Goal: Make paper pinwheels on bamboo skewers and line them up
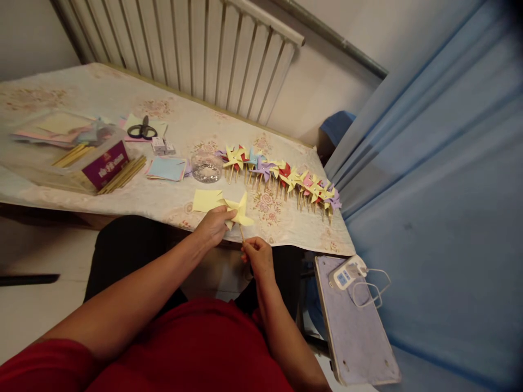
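A yellow paper pinwheel [242, 211] on a thin wooden stick [241, 233] is held over the table's front edge. My left hand [216, 224] pinches the paper blades from the left, its thumb on top. Below it, my right hand [258, 255] grips the lower part of the stick between thumb and fingers. Just behind my left hand lies a stack of yellow paper squares [206, 200]. A round clear dish [206, 167] with small shiny pieces stands farther back. Several finished pinwheels [286, 177] in yellow, red, blue, purple and pink lie in a row to the right.
On the left, a clear plastic box [92, 171] holds paper and sticks, with loose sticks [122, 175] alongside. Black-handled scissors [142, 129], small boxes [162, 146] and coloured paper squares [166, 168] lie near it. A power strip [347, 273] rests on a stool [359, 337] beside a blue curtain [429, 218].
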Demonstrator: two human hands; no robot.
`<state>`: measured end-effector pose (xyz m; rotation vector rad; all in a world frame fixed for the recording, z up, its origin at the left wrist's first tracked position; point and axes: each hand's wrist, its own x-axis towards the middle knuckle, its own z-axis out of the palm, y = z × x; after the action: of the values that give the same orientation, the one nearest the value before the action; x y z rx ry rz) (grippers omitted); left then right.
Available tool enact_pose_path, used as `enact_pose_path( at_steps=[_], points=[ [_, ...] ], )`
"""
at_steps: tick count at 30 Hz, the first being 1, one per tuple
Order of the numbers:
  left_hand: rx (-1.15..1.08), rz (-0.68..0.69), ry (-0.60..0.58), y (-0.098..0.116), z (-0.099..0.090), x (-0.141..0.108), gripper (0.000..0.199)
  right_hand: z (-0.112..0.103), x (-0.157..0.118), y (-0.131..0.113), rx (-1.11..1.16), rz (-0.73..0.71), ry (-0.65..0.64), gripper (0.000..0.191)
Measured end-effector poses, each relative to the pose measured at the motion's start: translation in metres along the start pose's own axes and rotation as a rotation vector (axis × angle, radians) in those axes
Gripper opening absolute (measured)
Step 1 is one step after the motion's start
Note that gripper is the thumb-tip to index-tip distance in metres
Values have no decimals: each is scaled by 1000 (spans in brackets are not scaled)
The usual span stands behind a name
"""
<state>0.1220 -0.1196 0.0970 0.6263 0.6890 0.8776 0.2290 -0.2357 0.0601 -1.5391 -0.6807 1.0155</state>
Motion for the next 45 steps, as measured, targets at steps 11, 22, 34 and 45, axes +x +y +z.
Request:
enact_pose_path(
  at_steps=[11, 22, 34, 45],
  points=[
    [92, 1, 48, 3, -3, 4, 21, -1, -1, -2, 21, 8, -36, 21],
    [211, -43, -26, 13, -15, 4, 27, -2, -4, -6, 29, 14, -86, 22],
    [429, -42, -137, 38, -19, 10, 26, -2, -6, -12, 44, 4, -122, 23],
    [617, 40, -135, 59, -11, 11, 27, -1, -9, -16, 68, 7, -143, 23]
  ],
)
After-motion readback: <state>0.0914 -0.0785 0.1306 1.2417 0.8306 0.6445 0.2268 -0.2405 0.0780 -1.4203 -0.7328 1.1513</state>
